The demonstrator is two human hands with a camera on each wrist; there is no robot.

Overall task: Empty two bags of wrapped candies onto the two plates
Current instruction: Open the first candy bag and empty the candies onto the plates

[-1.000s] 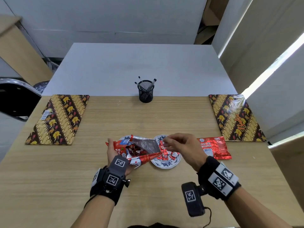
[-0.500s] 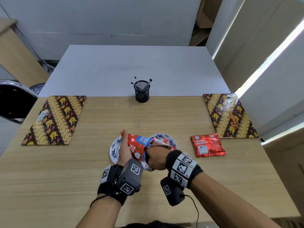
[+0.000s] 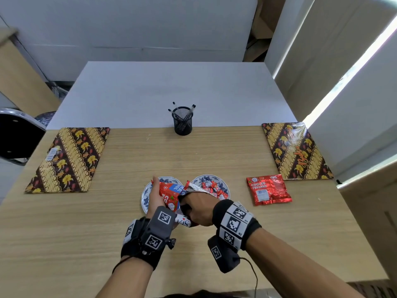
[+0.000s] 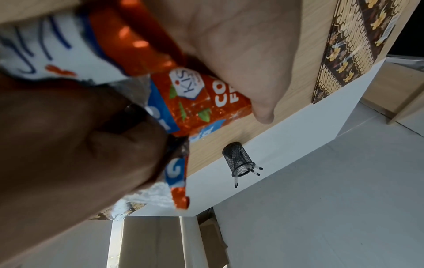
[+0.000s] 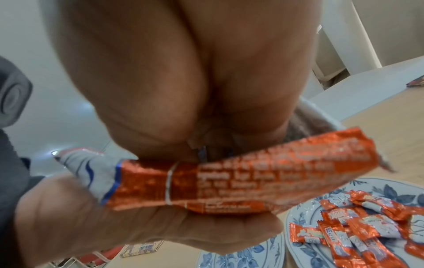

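An open red candy bag point(image 3: 169, 193) point(image 4: 195, 101) point(image 5: 252, 181) is held just above the left blue-patterned plate point(image 3: 167, 179) point(image 5: 241, 257). My left hand point(image 3: 154, 196) point(image 5: 160, 226) grips its left side and underside. My right hand point(image 3: 199, 209) point(image 4: 69, 136) point(image 5: 172, 72) is at the torn mouth, fingers curled inside the foil and thumb outside; the fingertips are hidden. The right plate point(image 3: 214, 177) point(image 5: 390, 188) holds several wrapped candies point(image 3: 211, 187) point(image 5: 355, 232). A second, sealed red bag point(image 3: 268, 189) lies flat to the right.
A black mesh pen cup point(image 3: 183, 122) point(image 4: 238, 159) stands at the wooden table's far edge. Batik-patterned mats lie at far left point(image 3: 68, 160) and far right point(image 3: 296, 151). A white table point(image 3: 171, 89) adjoins behind, and a dark chair point(image 3: 12, 136) is at left.
The bag went from lying spread over both plates to being held up over the left plate. My right hand left the bag's right edge and went into its mouth.
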